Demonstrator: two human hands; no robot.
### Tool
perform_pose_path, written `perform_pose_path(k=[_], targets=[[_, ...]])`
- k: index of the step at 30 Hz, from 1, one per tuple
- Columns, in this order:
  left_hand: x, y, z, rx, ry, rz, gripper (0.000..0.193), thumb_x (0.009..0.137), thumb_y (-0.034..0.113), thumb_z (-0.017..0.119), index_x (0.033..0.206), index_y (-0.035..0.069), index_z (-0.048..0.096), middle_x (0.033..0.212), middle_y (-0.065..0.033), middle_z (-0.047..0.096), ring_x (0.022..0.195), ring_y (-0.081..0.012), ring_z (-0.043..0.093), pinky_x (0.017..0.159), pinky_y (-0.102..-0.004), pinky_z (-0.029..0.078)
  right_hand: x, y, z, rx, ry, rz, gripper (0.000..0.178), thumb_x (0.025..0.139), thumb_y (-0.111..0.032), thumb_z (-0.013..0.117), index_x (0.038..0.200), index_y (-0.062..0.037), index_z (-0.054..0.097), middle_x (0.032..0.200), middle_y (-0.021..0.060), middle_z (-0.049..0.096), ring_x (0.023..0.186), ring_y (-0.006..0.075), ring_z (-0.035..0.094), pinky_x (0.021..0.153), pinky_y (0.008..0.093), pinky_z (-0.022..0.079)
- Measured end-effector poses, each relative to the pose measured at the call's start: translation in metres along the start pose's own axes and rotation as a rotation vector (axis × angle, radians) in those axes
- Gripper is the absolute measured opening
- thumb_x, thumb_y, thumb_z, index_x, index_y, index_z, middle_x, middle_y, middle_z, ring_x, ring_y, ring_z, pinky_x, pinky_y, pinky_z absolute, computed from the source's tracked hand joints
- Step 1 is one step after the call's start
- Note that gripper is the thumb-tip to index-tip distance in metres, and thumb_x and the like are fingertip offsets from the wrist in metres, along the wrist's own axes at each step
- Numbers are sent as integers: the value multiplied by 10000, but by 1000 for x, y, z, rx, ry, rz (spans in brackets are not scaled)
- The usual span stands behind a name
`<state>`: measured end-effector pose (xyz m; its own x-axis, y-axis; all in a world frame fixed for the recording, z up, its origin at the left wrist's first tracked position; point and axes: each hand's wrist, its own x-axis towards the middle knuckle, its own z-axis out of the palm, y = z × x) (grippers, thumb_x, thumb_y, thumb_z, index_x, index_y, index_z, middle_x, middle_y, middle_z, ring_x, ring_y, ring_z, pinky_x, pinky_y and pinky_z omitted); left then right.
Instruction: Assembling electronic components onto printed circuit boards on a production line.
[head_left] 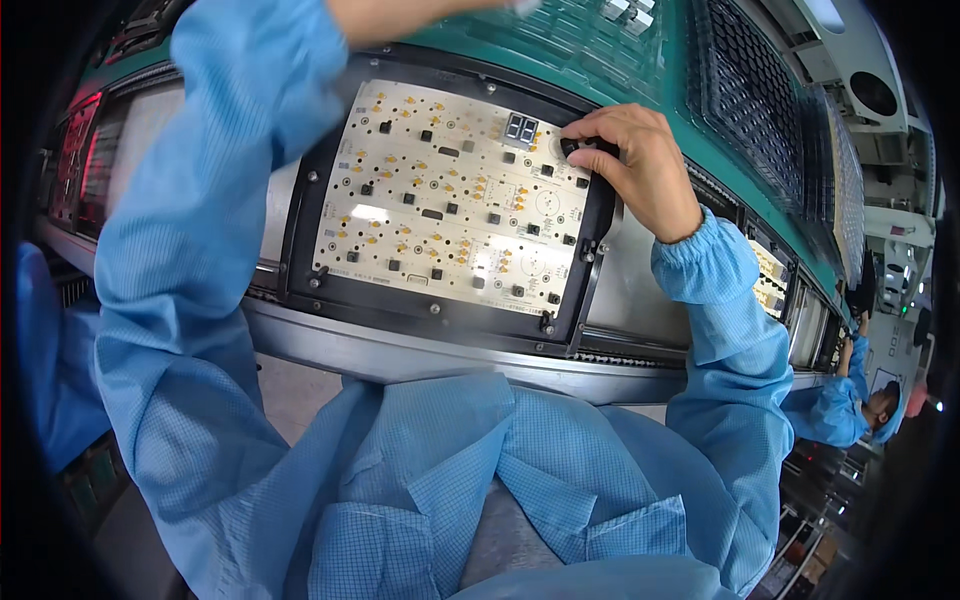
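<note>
A cream-white circuit board [445, 250] lies in a black carrier frame [300, 240] in front of me, with small black square parts and yellow parts spread over it. Near its far right corner my right hand [640, 165] pinches a small black round component [570, 147] between thumb and fingers, at the board's surface. Just left of these fingers, a two-digit display module [520, 129] sits on the board. My left hand [400, 15] reaches past the board's far edge, cut off by the picture's top. Its fingers are mostly out of view, so its grip is hidden.
The carrier rests on a conveyor with a metal front rail [480, 370]. Beyond it is a green surface with clear trays [590, 50] holding white parts; stacked black trays [750, 100] stand at the right. Another person [845, 400] works farther right, and a blue sleeve [50, 350] shows at left.
</note>
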<state>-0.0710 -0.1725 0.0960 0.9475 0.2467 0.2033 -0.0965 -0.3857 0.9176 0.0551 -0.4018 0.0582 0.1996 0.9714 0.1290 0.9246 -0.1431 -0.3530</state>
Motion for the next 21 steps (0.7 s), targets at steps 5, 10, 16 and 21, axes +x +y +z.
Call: perform_pose_path(k=[5, 10, 16, 21], targets=[[-67, -4, 25, 210, -139, 31, 326, 736, 104, 698, 1017, 14, 561, 952, -106, 598, 889, -195, 585, 830, -278, 459, 6, -14, 3, -42, 10, 36, 181, 733, -179, 694, 873, -65, 693, 825, 75, 661, 834, 252, 573, 797, 365, 414], [-95, -6, 46, 360, -164, 18, 289, 726, 92, 686, 986, 37, 574, 937, -99, 613, 879, -217, 590, 826, -318, 453, 17, -31, 5, -237, 0, 69, 204, 762, -246, 674, 863, -71, 694, 822, 55, 662, 804, 239, 566, 785, 344, 394], [-99, -23, 51, 507, -59, 126, 187, 733, 147, 657, 900, 86, 597, 788, -38, 612, 858, -225, 563, 851, -369, 406, 23, -33, 4, -272, 33, 50, 209, 750, -259, 680, 841, -71, 689, 800, 43, 656, 771, 222, 556, 774, 341, 389], [-90, -25, 103, 537, -29, 153, 195, 727, 136, 666, 908, 92, 608, 781, -16, 606, 874, -206, 545, 885, -370, 378, -10, 0, 1, -333, 28, -59, 197, 747, -254, 681, 823, -72, 678, 755, 39, 642, 751, 214, 550, 755, 337, 388]])
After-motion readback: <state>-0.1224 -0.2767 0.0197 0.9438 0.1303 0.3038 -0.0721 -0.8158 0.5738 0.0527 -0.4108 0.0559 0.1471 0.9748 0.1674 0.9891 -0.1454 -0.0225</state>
